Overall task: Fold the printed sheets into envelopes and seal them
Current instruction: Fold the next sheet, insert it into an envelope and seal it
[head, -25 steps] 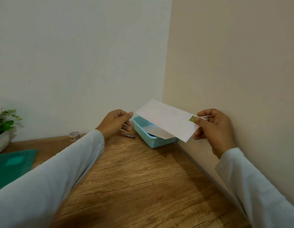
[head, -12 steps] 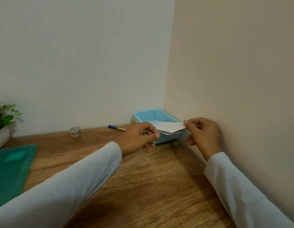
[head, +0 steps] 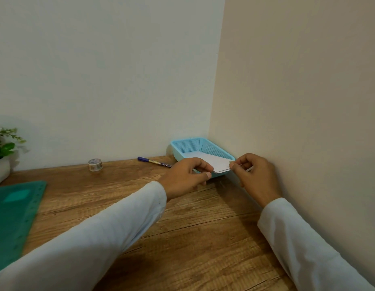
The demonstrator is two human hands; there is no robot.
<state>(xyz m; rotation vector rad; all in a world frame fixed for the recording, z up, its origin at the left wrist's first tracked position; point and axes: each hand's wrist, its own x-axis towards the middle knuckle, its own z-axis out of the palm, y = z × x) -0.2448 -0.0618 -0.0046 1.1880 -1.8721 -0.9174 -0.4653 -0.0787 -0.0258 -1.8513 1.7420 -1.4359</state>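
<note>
Starting from the left, a potted plant (head: 1, 152) in a white pot is seen at the far edge of the bench (head: 182, 238), with a green cutting mat (head: 14, 217) laid in front of it. Further along, near the back wall, a small roll of patterned tape (head: 95, 164) is set (its print is too small to be read), and a blue-capped pen (head: 154, 162) is laid flat, its barrel markings likewise illegible. The grip of the left hand (head: 186, 177) is closed on the left end of a white envelope (head: 221, 164), which is pinched between thumb and curled fingers. The envelope is held nearly flat, low over the near rim of a pale blue mesh basket (head: 195, 144) tucked into the corner where the two walls meet. Its right corner is pinched in the grip of the right hand (head: 256, 175), thumb against forefinger, where a small greenish mark can be made out but not read.
</note>
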